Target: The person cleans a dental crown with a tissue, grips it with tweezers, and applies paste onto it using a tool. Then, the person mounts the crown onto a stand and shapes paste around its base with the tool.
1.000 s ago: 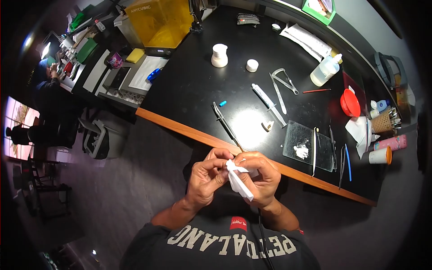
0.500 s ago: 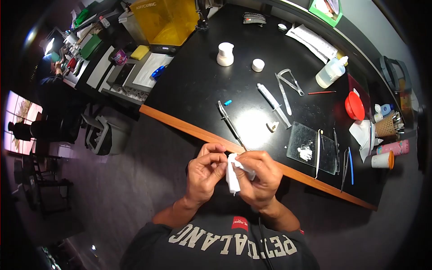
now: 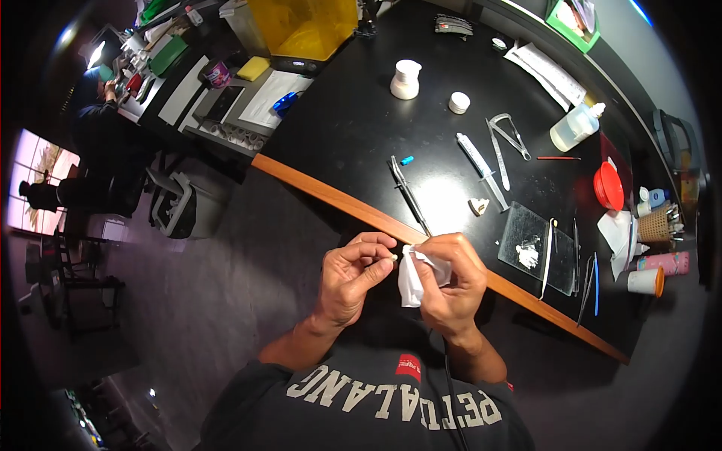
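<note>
Between the thumb and fingertips of my left hand (image 3: 351, 276) is a small cream-coloured piece (image 3: 393, 257), about the size of a dental crown. My right hand (image 3: 456, 284) is closed on a crumpled white tissue (image 3: 410, 284), which hangs down beside the small piece. Both hands are held close together just off the table's wooden edge (image 3: 338, 201). Beyond them on the black tabletop lie metal tweezers (image 3: 408, 194), a blue cap (image 3: 407, 161), a syringe (image 3: 481, 171) and a small tooth model (image 3: 478, 206).
Right of the hands, a glass slab (image 3: 519, 239) carries white material and a spatula (image 3: 548, 259). Farther back are a caliper (image 3: 508, 143), a white jar (image 3: 405, 80), a clear bottle (image 3: 575, 128) and a red bowl (image 3: 608, 186). Another person (image 3: 101, 120) sits at the far left.
My left hand has drawn away from the tissue, so the small cream-coloured piece now shows at its fingertips. The tissue stays in my right hand. The view has shifted slightly.
</note>
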The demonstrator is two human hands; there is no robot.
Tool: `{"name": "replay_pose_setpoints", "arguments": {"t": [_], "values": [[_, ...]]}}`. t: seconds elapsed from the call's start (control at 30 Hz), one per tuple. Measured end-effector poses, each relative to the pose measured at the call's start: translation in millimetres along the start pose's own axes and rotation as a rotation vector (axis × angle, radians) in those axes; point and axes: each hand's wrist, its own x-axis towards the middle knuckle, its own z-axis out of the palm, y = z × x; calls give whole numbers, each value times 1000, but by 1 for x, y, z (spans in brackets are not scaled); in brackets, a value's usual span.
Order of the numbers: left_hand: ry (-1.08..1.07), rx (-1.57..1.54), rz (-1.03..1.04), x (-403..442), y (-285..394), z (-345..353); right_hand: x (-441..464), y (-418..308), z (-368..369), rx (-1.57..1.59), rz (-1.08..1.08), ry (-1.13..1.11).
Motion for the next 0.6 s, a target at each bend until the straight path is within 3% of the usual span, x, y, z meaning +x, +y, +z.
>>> {"name": "replay_pose_setpoints", "arguments": {"t": [0.13, 0.3, 0.43, 0.6], "values": [[31, -33, -35, 2, 8, 3, -7, 6, -4, 27, -54, -12], [-1, 4, 15, 1, 5, 3, -14, 2, -13, 195, 129, -107], [45, 272, 139, -2, 8, 9, -14, 0, -6, 45, 38, -80], [11, 678, 344, -9, 14, 9, -7, 1, 2, 163, 140, -142]]}}
